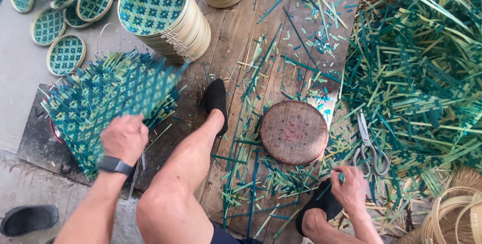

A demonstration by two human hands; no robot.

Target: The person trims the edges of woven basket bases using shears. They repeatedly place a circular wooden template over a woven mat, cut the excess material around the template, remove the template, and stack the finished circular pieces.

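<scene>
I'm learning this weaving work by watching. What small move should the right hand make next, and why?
Probably reach slightly forward to the scissors. The right hand hovers just below them, holding nothing clear, while the left hand already rests on the stack of woven mats, whose strip ends stick out untrimmed.

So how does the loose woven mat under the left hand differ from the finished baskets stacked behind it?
The flat green-and-cream woven bamboo mat has ragged strip ends sticking out all round; the stacked round woven bamboo baskets are trimmed and bound by a pale rim. The mat lies flat and spread out; the baskets are shallow bowls, nested and tipped sideways. The left hand rests on the mat; nothing touches the baskets. Both share the same diamond weave.
</scene>
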